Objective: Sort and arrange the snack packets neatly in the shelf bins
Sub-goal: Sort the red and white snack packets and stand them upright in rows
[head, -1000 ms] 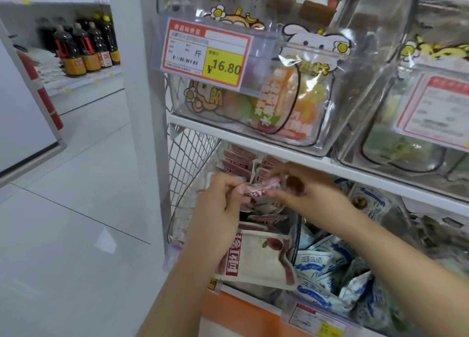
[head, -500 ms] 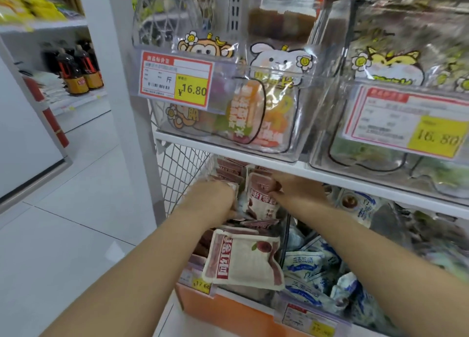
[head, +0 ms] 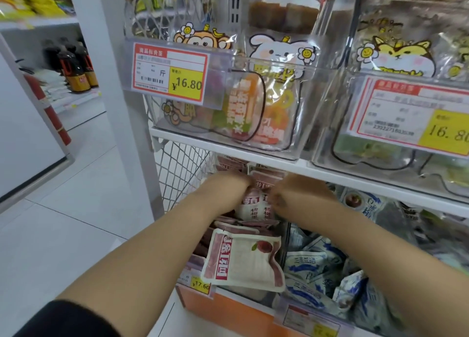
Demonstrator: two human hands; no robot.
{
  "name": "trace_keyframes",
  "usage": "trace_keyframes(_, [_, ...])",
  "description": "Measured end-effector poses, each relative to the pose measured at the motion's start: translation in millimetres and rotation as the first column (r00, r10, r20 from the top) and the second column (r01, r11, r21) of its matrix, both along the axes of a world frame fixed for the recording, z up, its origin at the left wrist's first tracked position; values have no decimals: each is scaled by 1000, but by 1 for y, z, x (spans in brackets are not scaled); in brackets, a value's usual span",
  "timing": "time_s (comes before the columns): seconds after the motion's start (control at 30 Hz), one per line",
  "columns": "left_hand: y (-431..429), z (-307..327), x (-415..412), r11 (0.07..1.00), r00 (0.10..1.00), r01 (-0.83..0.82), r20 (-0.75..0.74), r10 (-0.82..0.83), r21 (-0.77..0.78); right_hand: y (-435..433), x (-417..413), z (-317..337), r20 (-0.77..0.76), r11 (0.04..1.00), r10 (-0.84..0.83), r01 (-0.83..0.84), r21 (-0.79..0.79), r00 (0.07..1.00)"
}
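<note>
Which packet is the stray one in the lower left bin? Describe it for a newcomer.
Find the white shelf board under the monkey-sticker bin; the bin below holds red-and-white packets. The stray packet lies flat at its front rim, just above the yellow 17.60 tag. The others stand upright behind it, and the blue-and-white packets sit to its right.

dark bottles on far shelf | yellow-red price label | wire mesh | white tiled floor
</note>
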State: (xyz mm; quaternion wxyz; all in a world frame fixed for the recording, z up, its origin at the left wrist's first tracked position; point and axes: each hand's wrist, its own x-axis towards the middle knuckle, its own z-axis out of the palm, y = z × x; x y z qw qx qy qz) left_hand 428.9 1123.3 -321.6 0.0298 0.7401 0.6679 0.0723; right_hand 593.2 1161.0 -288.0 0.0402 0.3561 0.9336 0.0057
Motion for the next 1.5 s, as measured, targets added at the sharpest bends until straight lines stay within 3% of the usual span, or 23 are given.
trace_keyframes(0.1, [10, -2, 1, 998, 988, -26, 149, 34, -53, 0, 0, -4, 124, 998, 40, -45, 38, 992])
trace_keyframes(0.23, [22, -4, 8, 991, 913, -66, 394, 107, -117, 1, -7, -9, 165, 997, 52, -61, 52, 985])
trace_keyframes(0.33, [28, -7, 12, 996, 919, -32, 389, 62, -85, 0, -12, -12, 188, 998, 67, -65, -15, 980])
trace_keyframes(0.47, [21, 2, 17, 977, 888, 15, 452, 85, -214, -1, -14, -19, 191, 996, 49, -63, 70, 980])
trace_keyframes(0.6, [9, -7, 18, 953, 891, 83, 450, 60, -291, 0, -6, -21, 79, 993, 6, -16, 120, 997])
trace_keyframes(0.7, [7, -7, 21, 953, 835, 29, 532, 142, -301, -5, 0, -22, 5, 985, 10, -11, 171, 1000])
trace_keyframes(0.87, [-3, 0, 2, 994, 905, 21, 425, 27, -106, 0, -2, -18, -101, 992, -73, 83, 99, 992])
trace_keyframes(0.97, [-14, -10, -7, 997, 930, -28, 363, 52, -71, 5, -5, -18, -185, 987, -147, 158, 42, 972])
trace_keyframes(1.13, [-19, -17, -1, 997, 934, -38, 357, 14, 61, 4, -4, -15, -184, 986, -165, 166, -10, 969])
trace_keyframes(1.37, [-5, -30, -1, 992, 988, -32, 145, 50, -126, -11, 0, -11, -112, 996, -58, 65, 61, 992])
trace_keyframes(1.5, [-10, -27, -1, 979, 968, 12, 247, 40, -206, -9, -6, -14, 2, 999, -37, 37, -2, 999])
